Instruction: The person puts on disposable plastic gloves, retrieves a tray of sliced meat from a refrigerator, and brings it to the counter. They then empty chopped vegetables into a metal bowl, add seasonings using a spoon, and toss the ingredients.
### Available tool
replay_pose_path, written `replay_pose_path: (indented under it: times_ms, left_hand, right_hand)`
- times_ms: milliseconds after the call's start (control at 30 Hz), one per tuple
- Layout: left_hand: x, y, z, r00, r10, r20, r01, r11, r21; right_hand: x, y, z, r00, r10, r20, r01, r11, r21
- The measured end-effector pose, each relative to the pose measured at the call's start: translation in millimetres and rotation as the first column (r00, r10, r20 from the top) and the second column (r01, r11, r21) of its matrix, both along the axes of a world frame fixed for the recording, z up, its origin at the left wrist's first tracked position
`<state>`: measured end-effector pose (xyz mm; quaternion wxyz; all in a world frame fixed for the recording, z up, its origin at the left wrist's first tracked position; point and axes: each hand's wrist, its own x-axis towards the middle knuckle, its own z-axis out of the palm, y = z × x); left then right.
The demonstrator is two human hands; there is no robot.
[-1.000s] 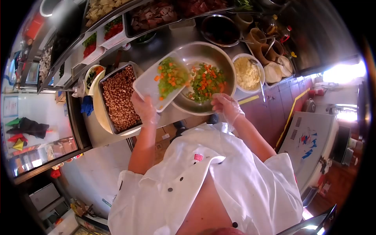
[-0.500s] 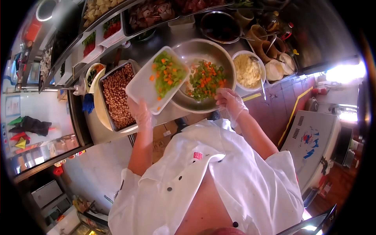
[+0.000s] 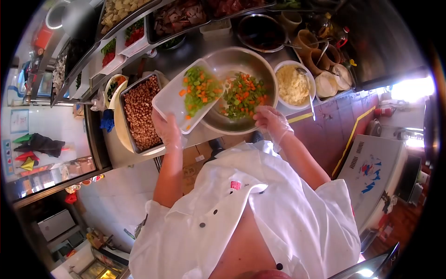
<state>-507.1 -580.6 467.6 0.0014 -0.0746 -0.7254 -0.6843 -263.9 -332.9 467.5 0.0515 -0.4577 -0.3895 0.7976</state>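
Diced green vegetable and orange carrot [image 3: 199, 90] lie in a white plastic container [image 3: 174, 93], tilted toward a large steel bowl [image 3: 209, 122]. My gloved left hand [image 3: 167, 130] grips that container at its lower left edge. Part of its right side overlaps the bowl. Inside the bowl is a heap of the same green and orange dice [image 3: 244, 95]. At the bowl's near right rim is my gloved right hand [image 3: 273, 123], its fingers curled together. Whether they pinch the rim or some dice cannot be made out.
Left of the container stands a tray of brown nuts or beans [image 3: 141, 111]. A white bowl of pale yellow crumbly food [image 3: 292, 86] with a spoon sits at right. Behind are a pot of dark liquid [image 3: 262, 32] and brown cups [image 3: 306, 42]. A shelf of food trays [image 3: 179, 21] overhangs the back.
The container has shifted slightly right and down. The left hand keeps its grip, and the right hand stays at the bowl's rim almost unmoved.
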Motion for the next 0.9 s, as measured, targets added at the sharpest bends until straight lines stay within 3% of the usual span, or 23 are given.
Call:
replay_pose_path:
  times_ms: [100,200,300,500,600,700,800,900]
  left_hand:
    - [6.0,-1.0,7.7,0.982,-0.071,0.174,0.048,0.990,0.133]
    - [18.1,-6.2,28.4,0.891,0.050,0.451,-0.160,0.964,0.210]
    - [14.9,-44.0,-20.4,0.756,-0.050,0.652,-0.303,0.857,0.417]
    - [31.6,38.7,-31.6,0.690,-0.091,0.719,-0.221,0.919,0.328]
    - [33.0,28.1,-34.8,0.725,-0.210,0.656,-0.127,0.895,0.427]
    - [41.1,20.0,23.2,0.636,-0.229,0.737,-0.105,0.920,0.377]
    - [45.7,22.4,46.2,0.861,-0.359,0.361,0.142,0.850,0.508]
    - [40.0,20.6,49.8,0.905,-0.399,0.146,0.288,0.830,0.478]
  right_hand:
    - [3.4,7.4,-3.0,1.000,-0.001,-0.010,0.001,1.000,0.007]
    - [3.3,11.1,3.3,1.000,-0.001,-0.002,0.002,0.999,0.040]
    - [6.7,7.8,4.5,1.000,-0.025,-0.003,0.026,0.999,0.042]
    - [6.0,-3.4,10.8,1.000,-0.007,0.028,0.005,0.999,0.050]
    - [6.7,-7.6,18.5,1.000,-0.021,0.018,0.020,0.997,0.077]
    - [7.7,-5.5,29.9,0.997,-0.082,0.008,0.079,0.986,0.149]
    - [11.5,-5.0,42.5,0.994,-0.108,-0.025,0.111,0.958,0.265]
    - [12.7,-5.2,55.8,0.993,-0.074,-0.088,0.105,0.897,0.430]
